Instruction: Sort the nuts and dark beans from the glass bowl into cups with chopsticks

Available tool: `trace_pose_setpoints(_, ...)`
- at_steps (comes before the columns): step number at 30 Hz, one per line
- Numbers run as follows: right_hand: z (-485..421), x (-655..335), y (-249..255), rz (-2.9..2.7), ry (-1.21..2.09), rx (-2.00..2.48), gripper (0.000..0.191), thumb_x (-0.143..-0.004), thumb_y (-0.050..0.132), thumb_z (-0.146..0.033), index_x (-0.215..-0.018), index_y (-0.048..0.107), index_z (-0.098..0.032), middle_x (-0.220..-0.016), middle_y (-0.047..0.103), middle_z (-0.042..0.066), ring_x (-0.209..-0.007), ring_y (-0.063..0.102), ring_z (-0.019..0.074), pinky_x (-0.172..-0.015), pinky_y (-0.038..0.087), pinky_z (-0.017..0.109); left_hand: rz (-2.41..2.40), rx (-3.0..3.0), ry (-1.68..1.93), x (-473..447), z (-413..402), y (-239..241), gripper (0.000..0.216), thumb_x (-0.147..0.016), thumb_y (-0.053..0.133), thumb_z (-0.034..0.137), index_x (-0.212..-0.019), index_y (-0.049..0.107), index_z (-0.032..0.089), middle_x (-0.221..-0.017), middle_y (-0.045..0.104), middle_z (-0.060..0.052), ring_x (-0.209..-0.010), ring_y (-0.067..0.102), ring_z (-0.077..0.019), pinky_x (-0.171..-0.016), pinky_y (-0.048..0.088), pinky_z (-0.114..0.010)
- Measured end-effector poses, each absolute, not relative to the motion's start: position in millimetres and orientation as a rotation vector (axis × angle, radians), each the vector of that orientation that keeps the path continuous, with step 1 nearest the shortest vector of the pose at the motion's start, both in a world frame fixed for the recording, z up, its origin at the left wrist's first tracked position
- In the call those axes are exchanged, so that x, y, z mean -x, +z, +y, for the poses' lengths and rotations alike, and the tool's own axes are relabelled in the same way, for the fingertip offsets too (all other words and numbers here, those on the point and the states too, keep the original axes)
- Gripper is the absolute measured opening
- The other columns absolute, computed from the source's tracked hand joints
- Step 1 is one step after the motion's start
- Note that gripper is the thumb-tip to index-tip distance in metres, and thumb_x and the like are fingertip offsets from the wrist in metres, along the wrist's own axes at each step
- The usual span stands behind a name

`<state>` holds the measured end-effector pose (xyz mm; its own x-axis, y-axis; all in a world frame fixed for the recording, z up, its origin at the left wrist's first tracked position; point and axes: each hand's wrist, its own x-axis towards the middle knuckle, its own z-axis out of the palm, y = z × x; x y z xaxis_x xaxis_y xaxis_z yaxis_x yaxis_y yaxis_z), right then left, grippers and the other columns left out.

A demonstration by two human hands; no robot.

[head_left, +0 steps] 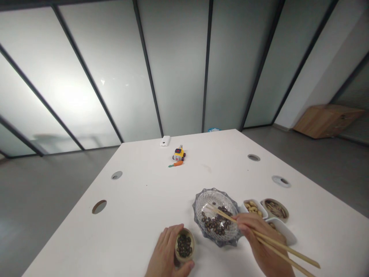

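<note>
My left hand (pixel 165 252) is wrapped around a small round cup (pixel 192 246) that stands near the front of the table. Dark, shiny beans (pixel 184 245) lie inside it. In my right hand (pixel 261 238) is a pair of wooden chopsticks (pixel 284 246), their tips reaching over a scalloped clear glass bowl (pixel 198 219). More dark beans (pixel 217 226) are spread over the bottom and right side of that bowl. Whether the tips pinch a bean I cannot tell. The bowl sits between my two hands, apart from the cup.
Right of the bowl are a white dish of cashews (pixel 252 207), a round dish of brown strips (pixel 275 209) and a white dish (pixel 285 231) partly behind my right hand. Farther back lie a yellow toy vehicle (pixel 179 154), an orange-handled toy screwdriver (pixel 176 164) and a white device (pixel 165 141).
</note>
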<state>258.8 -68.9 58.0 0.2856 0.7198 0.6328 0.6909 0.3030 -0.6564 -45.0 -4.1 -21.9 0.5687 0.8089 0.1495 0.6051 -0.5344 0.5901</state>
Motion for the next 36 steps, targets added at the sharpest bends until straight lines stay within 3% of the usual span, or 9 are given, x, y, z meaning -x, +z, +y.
trace_pose_setpoints(9, -60, -272, 28, -1.524, 0.120, 1.450, 0.029, -0.100, 0.063, -0.050, -0.095, 0.078, -0.027, -0.095, 0.080, 0.004, -0.088, 0.078, 0.0208, -0.084, 0.065, 0.029, 1.079, -2.282, 0.553, 46, -1, -23, 0.078, -0.074, 0.078, 0.026, -0.148, 0.052, 0.023, -0.139, 0.065, -0.015, -0.127, 0.061, -0.0361, -0.110, 0.050, -0.052)
trace_pose_setpoints(19, -60, -272, 25, -1.547, 0.128, 1.376, 0.021, -0.100, 0.066, -0.042, -0.096, 0.080, -0.026, -0.096, 0.078, 0.004, -0.088, 0.078, 0.0180, -0.083, 0.064, 0.023, 1.056, -2.303, 0.589, 47, -1, -26, 0.074, -0.078, 0.077, 0.031, -0.147, 0.053, 0.022, -0.136, 0.066, -0.016, -0.124, 0.063, -0.0349, -0.107, 0.052, -0.050)
trace_pose_setpoints(24, -59, -271, 24, -1.509, 0.117, 1.377, 0.025, -0.099, 0.067, -0.046, -0.097, 0.080, -0.025, -0.097, 0.079, 0.006, -0.089, 0.078, 0.0205, -0.085, 0.066, 0.027, 1.093, -2.275, 0.557, 45, -3, -21, 0.078, -0.073, 0.077, 0.024, -0.146, 0.053, 0.023, -0.137, 0.066, -0.014, -0.125, 0.062, -0.0349, -0.109, 0.051, -0.050)
trace_pose_setpoints(36, -59, -270, 25, -1.557, 0.154, 1.386, 0.022, -0.101, 0.064, -0.043, -0.098, 0.080, -0.028, -0.098, 0.079, 0.003, -0.088, 0.078, 0.0177, -0.081, 0.066, 0.022, 1.099, -2.259, 0.557, 44, -3, -19, 0.079, -0.070, 0.076, 0.021, -0.146, 0.053, 0.023, -0.136, 0.066, -0.014, -0.125, 0.062, -0.0351, -0.108, 0.051, -0.050)
